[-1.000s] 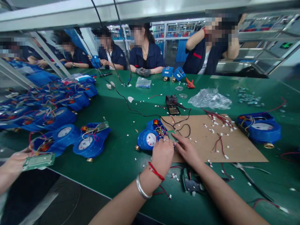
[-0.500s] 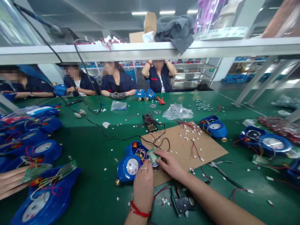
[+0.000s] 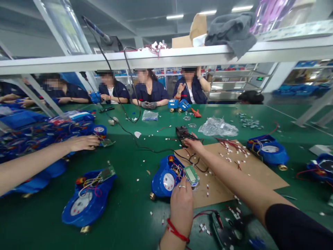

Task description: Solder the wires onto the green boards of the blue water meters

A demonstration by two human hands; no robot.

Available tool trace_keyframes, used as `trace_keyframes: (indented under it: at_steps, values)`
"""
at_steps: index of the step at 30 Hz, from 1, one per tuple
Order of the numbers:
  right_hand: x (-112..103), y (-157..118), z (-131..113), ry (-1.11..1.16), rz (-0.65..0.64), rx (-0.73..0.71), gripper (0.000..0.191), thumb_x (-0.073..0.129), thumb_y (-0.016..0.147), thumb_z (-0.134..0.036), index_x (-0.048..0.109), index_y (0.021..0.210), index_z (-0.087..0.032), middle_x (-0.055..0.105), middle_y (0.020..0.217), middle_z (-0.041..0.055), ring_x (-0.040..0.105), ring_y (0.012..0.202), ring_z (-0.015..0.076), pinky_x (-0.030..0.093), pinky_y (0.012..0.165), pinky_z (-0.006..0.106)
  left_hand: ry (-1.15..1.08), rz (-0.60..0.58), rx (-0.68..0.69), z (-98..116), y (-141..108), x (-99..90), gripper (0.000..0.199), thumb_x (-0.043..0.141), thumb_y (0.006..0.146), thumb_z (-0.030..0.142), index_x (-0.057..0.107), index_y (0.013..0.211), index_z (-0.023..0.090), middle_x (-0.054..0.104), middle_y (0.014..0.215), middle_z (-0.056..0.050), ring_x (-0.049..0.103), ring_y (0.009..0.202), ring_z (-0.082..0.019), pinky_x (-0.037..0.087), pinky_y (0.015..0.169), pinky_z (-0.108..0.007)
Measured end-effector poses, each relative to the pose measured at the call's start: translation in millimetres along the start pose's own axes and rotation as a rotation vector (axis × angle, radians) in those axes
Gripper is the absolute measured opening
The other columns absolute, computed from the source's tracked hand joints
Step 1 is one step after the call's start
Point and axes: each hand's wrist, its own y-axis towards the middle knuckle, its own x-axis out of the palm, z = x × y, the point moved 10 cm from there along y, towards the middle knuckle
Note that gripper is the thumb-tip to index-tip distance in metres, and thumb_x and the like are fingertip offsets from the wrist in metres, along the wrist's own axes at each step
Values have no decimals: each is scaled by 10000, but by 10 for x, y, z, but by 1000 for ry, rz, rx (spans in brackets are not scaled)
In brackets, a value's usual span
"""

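Observation:
My left hand (image 3: 182, 199), with a ring and a red wrist cord, pinches the lower edge of a green circuit board (image 3: 191, 174) with a small display. Thin coloured wires join the board to a blue water meter (image 3: 164, 178) lying just to its left, dial up. My right hand (image 3: 194, 144) is farther out, its fingers closed around the dark handle of a soldering iron (image 3: 193, 136) at a black stand (image 3: 181, 132). The fingers partly hide the handle. A black cable runs from there across the bench.
Brown cardboard (image 3: 221, 170) with small white connectors lies under my right forearm. Another wired meter (image 3: 84, 201) sits at left, near a co-worker's arm (image 3: 52, 156) reaching to piled meters. More meters (image 3: 269, 149) stand at right. A shelf (image 3: 156, 55) spans above; co-workers sit opposite.
My right hand has left the circuit board and moved forward to the soldering iron. My left hand stays at the board. The co-worker's hand at left has moved from the near meter toward the pile.

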Motion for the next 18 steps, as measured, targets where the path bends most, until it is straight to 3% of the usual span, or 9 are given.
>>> trace_keyframes:
  at_steps: [4,7,10,14,18]
  values:
    - [123,222,34,62,51,-23,427,607,772,-220,470,1176,-224,674,780,-11,664,642,104,570,643,241,-38,-31,-16,-6,7,4,347,475,800,-25,566,1116,85,611,1164,-134,630,971,-212,555,817,-344]
    - [-10,206,-24,32,79,-62,305,570,805,-281,525,1095,-199,658,755,5,652,655,113,559,643,245,-47,-50,-27,-10,16,9,329,483,812,-6,565,1117,83,599,1183,-141,624,988,-218,551,826,-354]
    - [-325,-14,-147,-57,111,-136,307,605,776,-346,550,1040,-200,637,758,6,627,697,143,539,670,283,-49,-55,-28,-6,23,5,324,481,819,2,561,1121,84,597,1184,-142,620,998,-218,548,832,-356]
    - [-675,-401,-307,-202,125,-255,264,651,727,-372,563,916,-209,616,902,26,567,903,187,462,833,320,-46,-52,-34,-9,24,-1,326,457,823,-7,556,1119,85,596,1180,-140,616,1003,-214,541,841,-353]
    - [-573,-552,-337,-316,-33,-288,235,659,710,-339,591,892,-207,622,913,31,551,880,195,430,826,318,-34,-46,-20,5,22,-2,335,423,826,-16,553,1115,93,587,1188,-143,611,1018,-210,539,837,-350]
